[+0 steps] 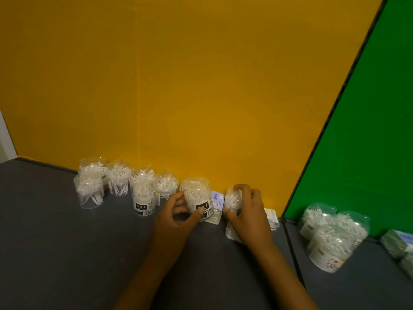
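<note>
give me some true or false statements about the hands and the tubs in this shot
1. The left hand grips a clear tub of floss picks. True.
2. The right hand lies flat and holds nothing. False: it grips a smaller tub.
3. The wall behind the hands is blue. False: it is yellow, with a green panel to its right.
4. More tubs stand along the wall to the left of the hands. True.
5. Nothing stands in front of the green panel. False: a group of tubs stands there.
</note>
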`<state>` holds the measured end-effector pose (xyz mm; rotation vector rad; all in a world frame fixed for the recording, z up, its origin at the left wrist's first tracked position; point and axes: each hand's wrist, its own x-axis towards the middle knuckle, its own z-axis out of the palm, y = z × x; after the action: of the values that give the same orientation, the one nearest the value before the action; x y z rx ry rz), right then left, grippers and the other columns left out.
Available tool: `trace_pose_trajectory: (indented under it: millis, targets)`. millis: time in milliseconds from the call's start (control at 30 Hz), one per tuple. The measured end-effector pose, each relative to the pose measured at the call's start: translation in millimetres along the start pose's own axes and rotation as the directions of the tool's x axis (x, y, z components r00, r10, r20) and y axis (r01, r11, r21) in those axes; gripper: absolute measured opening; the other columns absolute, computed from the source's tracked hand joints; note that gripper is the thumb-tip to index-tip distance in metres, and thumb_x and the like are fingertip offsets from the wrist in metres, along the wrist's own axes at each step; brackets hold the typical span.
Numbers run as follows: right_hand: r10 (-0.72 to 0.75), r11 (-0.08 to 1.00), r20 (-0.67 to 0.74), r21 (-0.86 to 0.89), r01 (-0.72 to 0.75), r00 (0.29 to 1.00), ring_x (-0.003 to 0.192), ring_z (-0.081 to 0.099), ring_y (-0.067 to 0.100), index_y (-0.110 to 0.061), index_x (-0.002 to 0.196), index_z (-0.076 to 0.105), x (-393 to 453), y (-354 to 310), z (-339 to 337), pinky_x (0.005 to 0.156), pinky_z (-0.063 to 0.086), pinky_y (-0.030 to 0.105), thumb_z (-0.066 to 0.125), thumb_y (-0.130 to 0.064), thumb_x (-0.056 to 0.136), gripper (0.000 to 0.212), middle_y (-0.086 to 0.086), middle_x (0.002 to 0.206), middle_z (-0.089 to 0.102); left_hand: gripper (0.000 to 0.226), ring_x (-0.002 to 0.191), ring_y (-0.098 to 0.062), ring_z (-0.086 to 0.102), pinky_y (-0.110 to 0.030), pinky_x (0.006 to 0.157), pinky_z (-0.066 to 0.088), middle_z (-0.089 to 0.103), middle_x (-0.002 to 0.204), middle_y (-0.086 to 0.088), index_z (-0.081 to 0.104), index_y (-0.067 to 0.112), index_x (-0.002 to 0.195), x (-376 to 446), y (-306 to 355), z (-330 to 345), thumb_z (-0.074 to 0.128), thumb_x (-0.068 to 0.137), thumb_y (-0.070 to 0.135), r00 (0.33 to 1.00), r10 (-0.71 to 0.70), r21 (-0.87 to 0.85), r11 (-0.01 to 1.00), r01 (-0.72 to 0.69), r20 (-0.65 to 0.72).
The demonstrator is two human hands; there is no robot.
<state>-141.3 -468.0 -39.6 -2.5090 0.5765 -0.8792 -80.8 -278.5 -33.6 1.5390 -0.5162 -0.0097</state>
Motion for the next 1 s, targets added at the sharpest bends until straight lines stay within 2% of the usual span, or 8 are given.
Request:
trace_pose_trajectory:
  millis: [167, 267, 400, 533, 600, 700, 867, 1000]
  targets:
    - [-0.005, 1.000, 0.004, 0.026, 0.005, 1.000, 0.093, 0.057, 0.021, -0.029, 0.126, 0.044, 3, -1, 0, 0.070, 0.045, 0.028, 0.082, -0.027, 0.074, 0.064, 0.000, 0.119, 0.042, 0.047, 0.093, 0.001, 0.065, -0.013, 0.075, 0.053, 0.067, 0.108, 0.011, 0.056, 0.026, 0.116, 0, 2, 1, 0.078, 0.075, 0.021, 1.000, 0.018, -0.013, 1.000, -0.018, 0.003]
    - [-0.006, 0.992, -0.050, 0.128, 0.012, 0.999, 0.097, 0.054, 0.018, -0.027, 0.127, 0.043, 3, -3, -7, 0.076, 0.048, 0.030, 0.082, -0.023, 0.074, 0.066, -0.003, 0.120, 0.042, 0.047, 0.093, 0.002, 0.064, -0.012, 0.074, 0.052, 0.067, 0.108, 0.010, 0.056, 0.024, 0.116, 1, 1, 0, 0.078, 0.075, 0.019, 1.000, 0.024, -0.014, 1.000, -0.024, -0.001]
    - [-0.008, 0.966, -0.107, 0.256, 0.035, 0.994, 0.113, 0.044, 0.006, -0.022, 0.137, 0.040, 4, -8, -32, 0.088, 0.038, 0.016, 0.081, -0.019, 0.076, 0.074, -0.008, 0.130, 0.041, 0.050, 0.095, 0.001, 0.065, -0.014, 0.076, 0.053, 0.067, 0.109, 0.007, 0.057, 0.018, 0.120, 2, 0, -3, 0.078, 0.075, 0.020, 0.999, 0.032, -0.021, 0.999, -0.032, -0.009]
    - [-0.017, 0.958, -0.083, 0.283, 0.040, 0.996, 0.111, 0.046, 0.005, -0.027, 0.138, 0.042, -5, -6, -59, 0.082, 0.036, 0.002, 0.079, -0.009, 0.074, 0.076, -0.008, 0.127, 0.043, 0.050, 0.096, -0.001, 0.064, -0.014, 0.073, 0.053, 0.067, 0.109, 0.008, 0.056, 0.019, 0.121, 0, 3, -5, 0.077, 0.076, 0.019, 0.999, 0.029, -0.014, 0.999, -0.029, 0.022]
    - [-0.016, 0.952, -0.065, 0.303, 0.035, 0.998, 0.106, 0.050, 0.002, -0.034, 0.133, 0.046, -13, -2, -74, 0.078, 0.039, 0.002, 0.079, -0.006, 0.072, 0.074, -0.006, 0.123, 0.043, 0.048, 0.096, -0.001, 0.064, -0.011, 0.072, 0.052, 0.066, 0.108, 0.010, 0.055, 0.023, 0.120, -3, 9, -4, 0.075, 0.077, 0.018, 0.998, 0.018, -0.016, 1.000, -0.017, 0.065]
    - [-0.012, 0.933, -0.029, 0.359, 0.022, 1.000, 0.102, 0.048, -0.014, -0.040, 0.127, 0.048, -26, 4, -102, 0.074, 0.042, 0.003, 0.082, -0.010, 0.073, 0.071, -0.007, 0.118, 0.045, 0.046, 0.094, 0.004, 0.063, -0.007, 0.071, 0.050, 0.065, 0.107, 0.013, 0.052, 0.027, 0.118, -12, 21, 2, 0.074, 0.079, 0.017, 0.994, 0.007, -0.032, 0.999, -0.003, 0.106]
    - [-0.025, 0.918, 0.035, 0.395, 0.009, 0.999, 0.112, 0.054, 0.002, -0.046, 0.128, 0.047, -52, 22, -144, 0.083, 0.055, 0.027, 0.084, -0.027, 0.074, 0.068, -0.016, 0.127, 0.051, 0.042, 0.090, 0.007, 0.063, -0.007, 0.069, 0.049, 0.065, 0.104, 0.012, 0.054, 0.028, 0.113, -40, 44, 22, 0.072, 0.080, 0.012, 0.990, 0.022, -0.062, 0.998, -0.013, 0.141]
    - [-0.035, 0.940, 0.010, 0.339, 0.030, 0.999, 0.098, 0.059, 0.003, -0.041, 0.122, 0.049, -73, 34, -176, 0.074, 0.056, 0.025, 0.084, -0.013, 0.072, 0.067, -0.009, 0.121, 0.056, 0.043, 0.093, 0.000, 0.065, -0.010, 0.067, 0.051, 0.068, 0.105, 0.008, 0.057, 0.019, 0.116, -69, 64, 46, 0.073, 0.078, 0.006, 0.982, 0.062, -0.076, 0.996, -0.049, 0.177]
